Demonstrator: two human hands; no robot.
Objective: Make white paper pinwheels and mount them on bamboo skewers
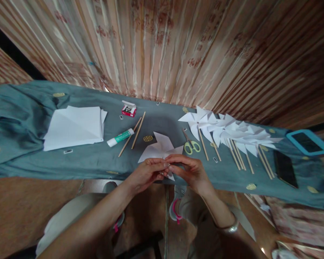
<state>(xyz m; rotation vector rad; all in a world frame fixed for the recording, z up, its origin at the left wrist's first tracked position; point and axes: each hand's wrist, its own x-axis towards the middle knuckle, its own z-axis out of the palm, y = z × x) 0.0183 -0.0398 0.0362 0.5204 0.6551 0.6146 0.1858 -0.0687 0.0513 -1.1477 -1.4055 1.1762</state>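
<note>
A white paper pinwheel (162, 145) with folded blades lies at the table's front edge, partly hidden by my hands. Over its lower part, my left hand (148, 174) is closed in a pinch, with a tiny shiny thing at its fingertips too small to name. From the other side my right hand (193, 174) meets it, thumb and index fingertips curled in around the same spot. Whether the fingers also grip the paper is hidden. Scissors with yellow-green handles (191, 147) lie just beyond my right hand.
Left are a stack of white paper (75, 127), a glue stick (120, 137), two wooden sticks (138, 130) and a small red box (129, 109) of metal bits. Right lie several finished pinwheels (232, 131) on sticks, a black phone (285, 169) and a blue-framed tablet (308, 141).
</note>
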